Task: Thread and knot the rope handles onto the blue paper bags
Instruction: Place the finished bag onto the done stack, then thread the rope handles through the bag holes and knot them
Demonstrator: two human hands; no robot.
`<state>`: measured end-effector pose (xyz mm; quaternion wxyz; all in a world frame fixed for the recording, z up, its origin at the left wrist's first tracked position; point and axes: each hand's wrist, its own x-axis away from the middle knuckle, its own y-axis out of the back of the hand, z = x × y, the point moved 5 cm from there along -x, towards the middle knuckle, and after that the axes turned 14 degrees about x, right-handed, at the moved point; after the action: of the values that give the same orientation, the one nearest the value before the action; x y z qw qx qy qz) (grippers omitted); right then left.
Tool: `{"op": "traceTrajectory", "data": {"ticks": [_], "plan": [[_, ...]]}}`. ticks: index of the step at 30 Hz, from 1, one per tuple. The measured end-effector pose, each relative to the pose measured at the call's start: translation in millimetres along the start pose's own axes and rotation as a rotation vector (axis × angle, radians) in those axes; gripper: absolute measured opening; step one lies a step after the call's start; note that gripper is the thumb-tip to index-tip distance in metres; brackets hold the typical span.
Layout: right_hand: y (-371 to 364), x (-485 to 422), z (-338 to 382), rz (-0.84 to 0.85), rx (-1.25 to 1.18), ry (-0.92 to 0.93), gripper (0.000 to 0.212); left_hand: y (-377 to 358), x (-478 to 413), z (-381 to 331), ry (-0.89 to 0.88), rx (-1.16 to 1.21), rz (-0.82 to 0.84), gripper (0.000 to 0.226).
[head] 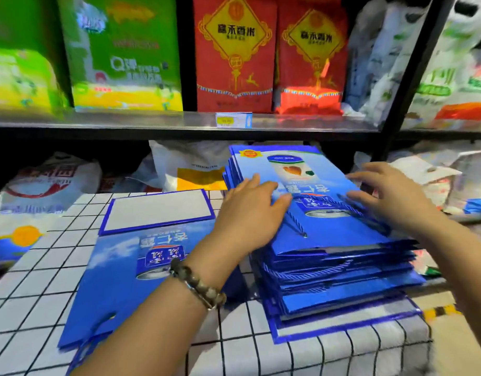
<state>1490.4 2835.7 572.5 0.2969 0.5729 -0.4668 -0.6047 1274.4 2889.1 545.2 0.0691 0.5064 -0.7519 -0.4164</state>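
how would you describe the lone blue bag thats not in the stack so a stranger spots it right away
Find the white tablecloth with the black grid. On its right side sits a tall stack of blue paper bags; left of it lies a single blue paper bag, flat on the cloth. It alone is unstacked, with a white, blue-edged panel at its far end.

Bright, saturated light; motion blur; wide-angle bending at edges.

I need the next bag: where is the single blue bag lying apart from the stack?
In the head view the single bag lies flat on the checked tablecloth, left of the stack of blue bags, partly under the left forearm.
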Motion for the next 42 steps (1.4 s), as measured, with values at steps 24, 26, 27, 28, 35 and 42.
{"op": "traceTrajectory", "data": {"ticks": [24,26,27,28,35,42], "plan": [[11,-2,105,0.006,0.408,0.281,0.051,13,83,55,0.209,0.141,0.051,0.051],[22,26,152,-0.261,0.252,0.408,0.048,28,125,81,0.305,-0.08,-0.02,0.05],[19,44,179,-0.3,0.16,0.483,0.047,33,143,91,0.343,-0.193,-0.05,0.053],[11,60,204,-0.28,0.088,0.556,0.045,38,156,98,0.379,-0.26,-0.067,0.063],[-59,114,274,0.269,-0.199,0.546,0.069,78,196,109,0.431,-0.393,-0.167,0.044],[-61,118,274,0.335,-0.22,0.521,0.056,95,202,99,0.48,-0.545,-0.151,0.049]]}}
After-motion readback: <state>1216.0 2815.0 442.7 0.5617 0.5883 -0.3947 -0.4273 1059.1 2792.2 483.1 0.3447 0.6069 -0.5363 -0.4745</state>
